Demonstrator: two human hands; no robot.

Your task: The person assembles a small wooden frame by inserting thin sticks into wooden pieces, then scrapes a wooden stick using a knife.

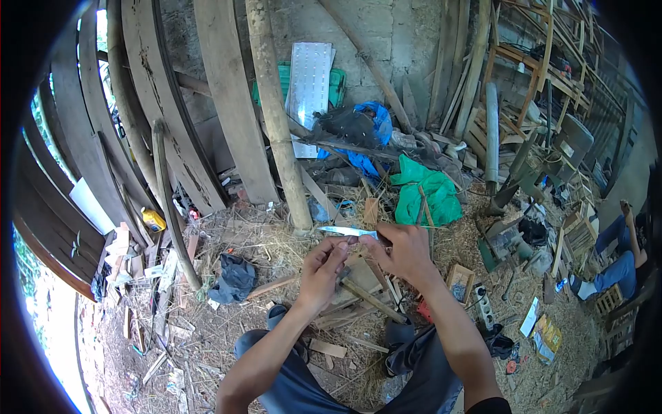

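My right hand (405, 252) is closed around one end of a knife (345, 230), whose bright, narrow blade points left in front of me. Just below the blade, my left hand (324, 268) is closed in a pinch, with its thumb and fingertips close to my right thumb. A small dark piece shows between the two hands, but its kind is unclear. Both hands are held above my knees, over a floor strewn with wood scraps.
A green plastic bag (429, 190) and a black bag (234, 279) lie on the floor. A wooden pole (277, 117) stands ahead, with leaning planks (165, 103) to its left. A small wooden box (459, 283) and a power strip (485, 308) lie right. Another person's leg (614, 276) is far right.
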